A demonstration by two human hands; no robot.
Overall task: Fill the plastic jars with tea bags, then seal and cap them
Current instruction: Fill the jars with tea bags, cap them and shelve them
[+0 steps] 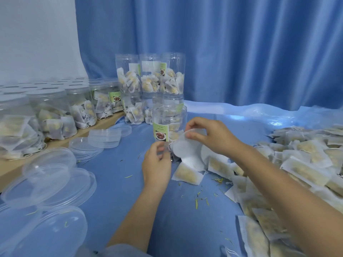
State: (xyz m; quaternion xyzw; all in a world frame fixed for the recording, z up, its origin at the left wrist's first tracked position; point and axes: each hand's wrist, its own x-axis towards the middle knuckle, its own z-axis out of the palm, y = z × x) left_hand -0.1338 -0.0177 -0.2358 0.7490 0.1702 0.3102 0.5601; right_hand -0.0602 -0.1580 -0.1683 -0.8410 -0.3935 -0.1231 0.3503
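An open clear plastic jar with a green label stands on the blue cloth at the centre, partly filled with tea bags. My right hand pinches a white tea bag by its top edge, just in front of the jar's lower right. My left hand is at the jar's base on the left, with its curled fingers touching the same bag's left edge. More tea bags lie just below it. A large heap of tea bags spreads to the right.
Filled jars are stacked in two tiers behind the open jar. Capped jars stand on a wooden board at the left. Clear lids lie loose at the front left. A blue curtain hangs behind.
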